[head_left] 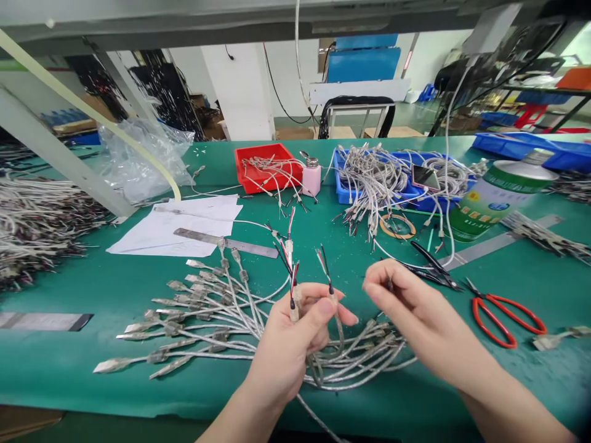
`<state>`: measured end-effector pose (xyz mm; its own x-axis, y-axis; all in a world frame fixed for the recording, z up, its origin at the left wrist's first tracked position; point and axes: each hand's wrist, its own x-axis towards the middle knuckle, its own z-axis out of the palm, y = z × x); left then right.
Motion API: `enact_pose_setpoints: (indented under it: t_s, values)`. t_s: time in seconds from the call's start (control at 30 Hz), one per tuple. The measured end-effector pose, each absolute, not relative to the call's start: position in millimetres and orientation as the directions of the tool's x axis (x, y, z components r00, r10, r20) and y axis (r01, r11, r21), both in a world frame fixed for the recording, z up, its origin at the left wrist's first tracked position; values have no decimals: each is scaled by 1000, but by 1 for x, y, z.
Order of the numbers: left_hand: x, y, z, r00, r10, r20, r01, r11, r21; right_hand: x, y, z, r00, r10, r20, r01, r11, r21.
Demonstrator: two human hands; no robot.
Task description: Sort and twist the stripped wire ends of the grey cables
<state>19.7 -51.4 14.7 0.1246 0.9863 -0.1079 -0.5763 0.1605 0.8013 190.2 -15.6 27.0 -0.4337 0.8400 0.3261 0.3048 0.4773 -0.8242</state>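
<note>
Cable ends (331, 288) upright in your left hand (295, 332), loose cables (235, 301) crowding the tabletop (138, 381) around it.
Your left hand is closed on them, coloured wires fanning up; your right hand (413, 304), at its 3 o'clock, is pinched narrow, and you cannot tell whether it grips the dark bit at its fingers. The loose cables pass beneath your left hand, connectors spread toward 9 o'clock. From between your hands, paper (184, 215) under a metal strip (226, 242) sits at 10, the red bin (244, 178) at 11, black-handled cutters (431, 271) and the green can (492, 200) at 2, red-handled scissors (508, 314) at 3.
</note>
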Motion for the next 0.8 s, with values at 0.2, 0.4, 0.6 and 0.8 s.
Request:
enact_pose_setpoints:
  t_s: [0.2,0.4,0.6,0.8]
  values:
    - [19,-53,15,78,978,-194,-551,204,809,203,-18,32,-445,796,410,413,589,-695]
    - [17,-56,14,129,973,-189,-529,229,817,202,-23,33,-552,706,444,405,693,-597]
    - [17,-59,13,84,975,-204,-520,218,826,202,-25,30,-565,663,491,382,738,-557]
    - [18,-61,18,25,971,-239,-483,220,847,203,-26,31,-582,641,500,411,763,-499]
